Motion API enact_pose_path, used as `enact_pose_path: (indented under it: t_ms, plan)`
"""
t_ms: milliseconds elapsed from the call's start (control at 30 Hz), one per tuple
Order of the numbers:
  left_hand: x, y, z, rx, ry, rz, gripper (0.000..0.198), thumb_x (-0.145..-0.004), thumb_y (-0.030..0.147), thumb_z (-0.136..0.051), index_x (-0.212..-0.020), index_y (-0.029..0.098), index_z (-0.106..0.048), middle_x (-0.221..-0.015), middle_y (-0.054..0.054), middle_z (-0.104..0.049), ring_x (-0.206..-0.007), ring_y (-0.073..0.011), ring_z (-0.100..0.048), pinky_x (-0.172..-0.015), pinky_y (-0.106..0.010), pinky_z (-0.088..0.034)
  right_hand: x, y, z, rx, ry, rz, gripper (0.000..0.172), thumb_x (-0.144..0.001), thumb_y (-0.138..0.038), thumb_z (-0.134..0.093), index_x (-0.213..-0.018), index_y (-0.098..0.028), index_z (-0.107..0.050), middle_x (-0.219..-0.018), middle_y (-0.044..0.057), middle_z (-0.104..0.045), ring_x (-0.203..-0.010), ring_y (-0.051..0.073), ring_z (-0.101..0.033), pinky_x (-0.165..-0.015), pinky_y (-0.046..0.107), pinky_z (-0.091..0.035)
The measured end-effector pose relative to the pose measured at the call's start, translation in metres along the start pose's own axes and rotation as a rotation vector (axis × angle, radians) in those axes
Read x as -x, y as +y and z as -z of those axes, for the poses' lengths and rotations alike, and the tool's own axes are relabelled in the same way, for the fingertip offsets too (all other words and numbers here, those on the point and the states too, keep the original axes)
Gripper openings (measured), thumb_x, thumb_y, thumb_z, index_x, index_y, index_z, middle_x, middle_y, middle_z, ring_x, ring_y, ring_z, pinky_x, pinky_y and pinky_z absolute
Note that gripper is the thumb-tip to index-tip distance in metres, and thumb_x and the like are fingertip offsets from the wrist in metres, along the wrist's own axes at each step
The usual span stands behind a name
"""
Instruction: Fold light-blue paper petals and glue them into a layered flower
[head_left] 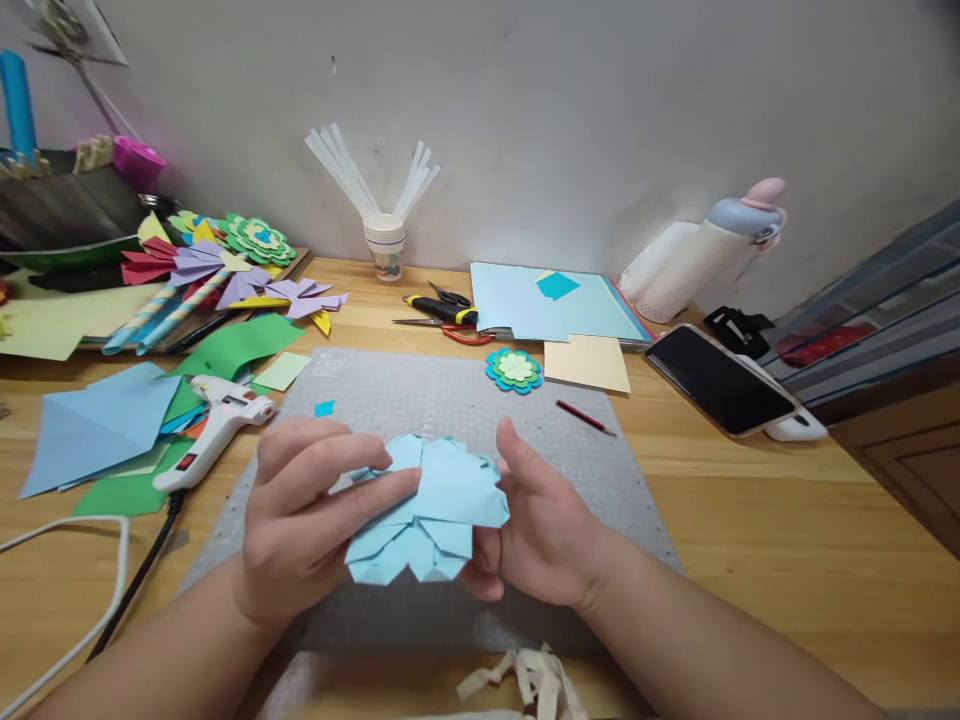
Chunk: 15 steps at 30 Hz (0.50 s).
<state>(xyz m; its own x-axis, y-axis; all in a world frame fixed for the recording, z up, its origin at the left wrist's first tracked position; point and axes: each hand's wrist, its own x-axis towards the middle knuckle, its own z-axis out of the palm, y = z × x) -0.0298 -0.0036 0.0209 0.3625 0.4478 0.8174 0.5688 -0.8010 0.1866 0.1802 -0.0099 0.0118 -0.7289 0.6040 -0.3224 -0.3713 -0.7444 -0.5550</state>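
A light blue folded-paper flower (450, 490) with notched, layered edges is held above the cutting mat. My left hand (307, 510) grips its left side, the index finger lying across the top and the thumb hidden from sight. At the flower's right edge is my right hand (544, 525), palm turned inward and thumb raised off the paper. Its other fingers reach partly behind and under the flower, so their contact is partly hidden. On the mat beyond lies a small layered blue and green paper flower (514, 370).
A grey cutting mat (615, 480) carries a pencil (586, 418) and a blue scrap (324, 408). To the left are a glue gun (214, 425) with its cord and coloured paper. Scissors (465, 335), a paper cup (385, 245), a phone (720, 380) and a bottle (705, 250) stand or lie behind.
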Motion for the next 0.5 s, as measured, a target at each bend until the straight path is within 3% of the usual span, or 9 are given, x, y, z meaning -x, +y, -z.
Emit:
enact_pose_path:
  t_ms: [200,333,500]
  plan:
    - [0.0,-0.001,0.004,-0.193,-0.072,-0.181,0.032,-0.079,0.016,-0.065,-0.097,0.042,-0.072,-0.072,0.004,-0.074,-0.07,-0.0181,-0.059,-0.081,-0.032,-0.039,0.002,-0.004,0.005,0.126,0.122,-0.008,0.043,-0.072,-0.054,-0.069,-0.091,-0.016,-0.067,-0.064,-0.001,-0.062,-0.051,0.011,-0.057,-0.037,0.017,-0.045]
    - [0.0,0.001,0.003,-0.25,-0.111,-0.216,0.033,-0.078,0.013,-0.066,-0.094,0.041,-0.071,-0.074,0.005,-0.074,-0.072,-0.0163,-0.061,-0.083,-0.031,-0.039,0.005,-0.011,0.008,0.179,0.033,-0.022,0.053,-0.069,-0.064,-0.066,-0.086,-0.015,-0.067,-0.066,0.001,-0.063,-0.054,0.012,-0.059,-0.038,0.016,-0.044]
    - [-0.003,0.008,-0.001,-0.307,-0.042,-0.321,0.022,-0.079,0.011,-0.068,-0.086,0.032,-0.071,-0.075,0.005,-0.07,-0.073,-0.0139,-0.059,-0.077,-0.031,-0.042,0.003,-0.012,0.01,0.307,0.021,0.002,0.031,-0.068,-0.039,-0.077,-0.082,-0.014,-0.065,-0.062,-0.001,-0.062,-0.05,0.008,-0.055,-0.039,0.015,-0.042]
